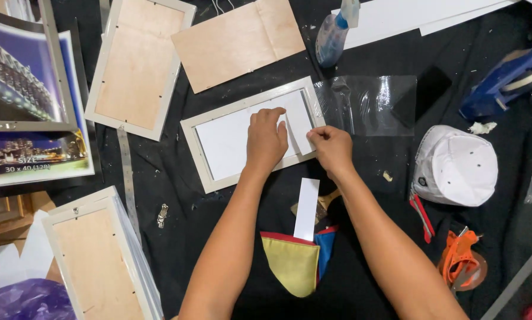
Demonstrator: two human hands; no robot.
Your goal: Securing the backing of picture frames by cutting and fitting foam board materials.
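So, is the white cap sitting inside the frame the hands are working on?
No, the white cap lies on the black cloth, to the right of the frame, well apart from it and from both hands.

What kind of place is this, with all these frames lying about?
Probably a picture-framing workbench: both hands press white paper into a pale frame, more frames with wooden backing boards lie around, and a blue tape dispenser sits nearby.

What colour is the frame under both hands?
Pale grey-white; the frame holds white paper, seen best in the head view.
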